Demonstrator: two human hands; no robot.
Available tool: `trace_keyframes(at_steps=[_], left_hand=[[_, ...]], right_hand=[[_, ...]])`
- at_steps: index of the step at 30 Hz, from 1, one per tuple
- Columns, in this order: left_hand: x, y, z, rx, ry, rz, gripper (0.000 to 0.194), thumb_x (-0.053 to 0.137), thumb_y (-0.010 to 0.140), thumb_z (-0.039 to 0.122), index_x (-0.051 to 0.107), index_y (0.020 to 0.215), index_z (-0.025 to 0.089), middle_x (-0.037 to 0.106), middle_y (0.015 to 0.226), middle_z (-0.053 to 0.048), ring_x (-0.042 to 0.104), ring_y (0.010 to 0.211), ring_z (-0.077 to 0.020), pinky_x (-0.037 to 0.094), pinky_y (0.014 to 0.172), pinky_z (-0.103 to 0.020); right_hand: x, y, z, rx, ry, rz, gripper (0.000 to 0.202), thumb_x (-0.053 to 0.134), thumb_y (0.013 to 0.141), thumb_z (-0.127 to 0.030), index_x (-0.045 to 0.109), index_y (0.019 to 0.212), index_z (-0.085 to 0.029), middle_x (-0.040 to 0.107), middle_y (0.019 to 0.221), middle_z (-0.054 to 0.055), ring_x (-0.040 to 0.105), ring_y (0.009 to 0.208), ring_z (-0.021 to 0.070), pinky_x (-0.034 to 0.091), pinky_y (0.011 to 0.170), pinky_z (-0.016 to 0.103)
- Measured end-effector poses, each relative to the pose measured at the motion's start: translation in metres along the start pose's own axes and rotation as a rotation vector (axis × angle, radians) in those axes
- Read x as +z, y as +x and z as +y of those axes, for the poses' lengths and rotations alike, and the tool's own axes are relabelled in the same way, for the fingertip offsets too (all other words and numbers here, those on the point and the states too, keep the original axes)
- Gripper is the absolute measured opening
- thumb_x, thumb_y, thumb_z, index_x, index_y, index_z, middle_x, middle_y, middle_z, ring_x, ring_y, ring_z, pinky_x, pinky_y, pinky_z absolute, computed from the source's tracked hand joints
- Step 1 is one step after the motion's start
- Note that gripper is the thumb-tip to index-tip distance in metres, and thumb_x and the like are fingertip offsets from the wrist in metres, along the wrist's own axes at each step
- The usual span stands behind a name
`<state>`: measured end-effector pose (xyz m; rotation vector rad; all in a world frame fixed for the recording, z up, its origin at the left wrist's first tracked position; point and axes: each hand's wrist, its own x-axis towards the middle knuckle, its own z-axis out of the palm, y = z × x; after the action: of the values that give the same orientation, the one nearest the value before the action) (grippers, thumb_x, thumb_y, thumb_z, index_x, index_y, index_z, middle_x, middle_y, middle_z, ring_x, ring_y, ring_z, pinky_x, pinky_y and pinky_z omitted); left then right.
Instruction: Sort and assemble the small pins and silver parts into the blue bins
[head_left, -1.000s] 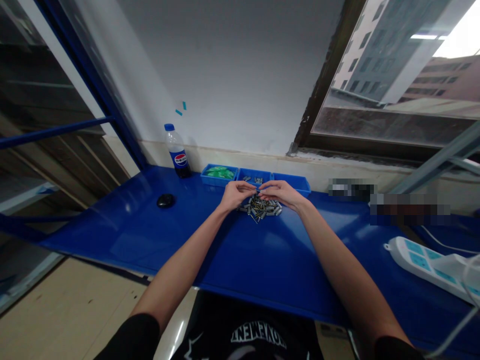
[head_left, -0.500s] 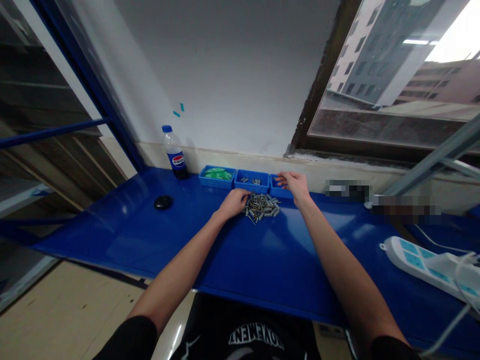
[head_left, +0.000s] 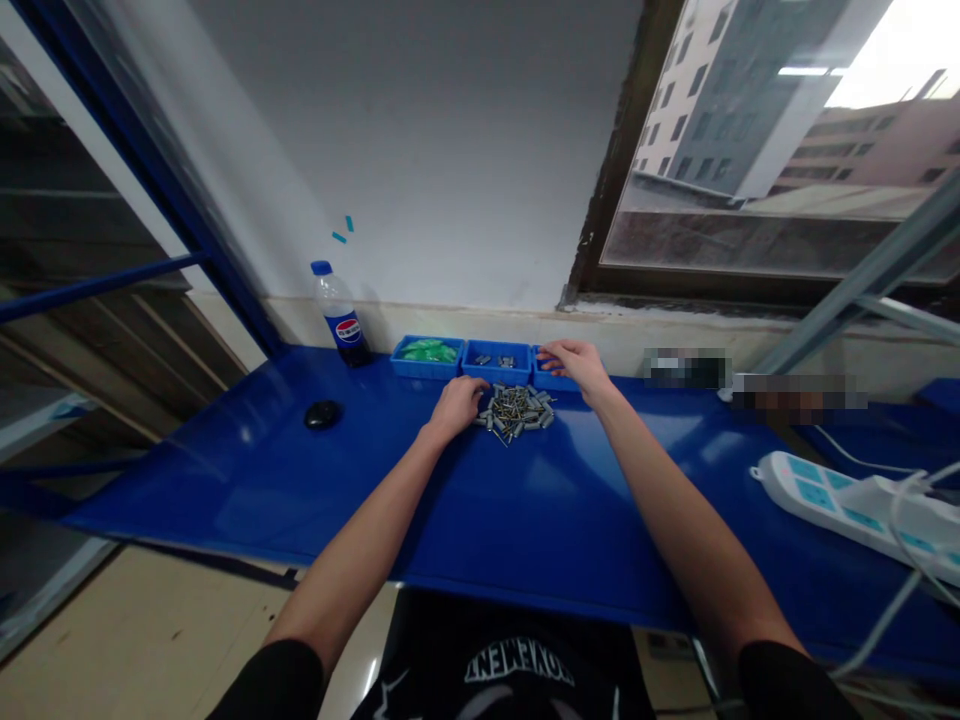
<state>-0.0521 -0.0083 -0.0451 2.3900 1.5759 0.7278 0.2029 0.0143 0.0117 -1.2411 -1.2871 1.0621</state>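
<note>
A pile of small grey cylinders and metal pins [head_left: 517, 411] lies on the blue table [head_left: 487, 520]. At its left edge is my left hand [head_left: 457, 405], its fingers curled together; what they hold, if anything, is too small to make out. My right hand [head_left: 576, 364] is over the right blue bin [head_left: 553, 381], fingers bent and partly apart, and whether something small is between them cannot be seen. The middle blue bin [head_left: 496, 377] has a few small metal parts in it. Green items [head_left: 429, 350] fill the left blue bin [head_left: 426, 371].
A cola bottle [head_left: 343, 318] stands at the back left, with a black round object [head_left: 322, 414] in front of it. On the right lie a white power strip [head_left: 840, 500] with cables and a blurred dark item [head_left: 688, 369]. A wall and window rise behind.
The camera view has shifted slightly. My left hand has drawn a little to the left, off the pile's edge. My right hand stays over the right bin.
</note>
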Motion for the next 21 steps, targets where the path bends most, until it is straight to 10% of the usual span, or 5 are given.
trace_keyframes(at_steps=[9,21], left_hand=[[0.0,0.014,0.015,-0.005,-0.553,0.158,0.031,0.072,0.085,0.02,0.074,0.115,0.016,0.077,0.098,-0.008,0.074,0.082,-0.0183,0.06,0.077,-0.029],[-0.028,0.052,0.037,0.17,-0.713,-0.135,0.048,0.086,0.072,0.037,0.073,0.112,0.014,0.076,0.09,-0.007,0.073,0.075,-0.0157,0.059,0.071,-0.026]], right_hand=[[0.001,-0.009,-0.003,-0.04,-0.181,-0.327,0.014,0.074,0.087,-0.03,0.078,0.089,-0.016,0.078,0.077,0.008,0.068,0.062,0.0133,0.051,0.055,0.021],[-0.005,-0.011,-0.008,-0.029,-0.047,-0.51,0.028,0.083,0.078,-0.034,0.078,0.101,-0.019,0.079,0.082,0.007,0.073,0.077,0.0178,0.058,0.075,0.03]])
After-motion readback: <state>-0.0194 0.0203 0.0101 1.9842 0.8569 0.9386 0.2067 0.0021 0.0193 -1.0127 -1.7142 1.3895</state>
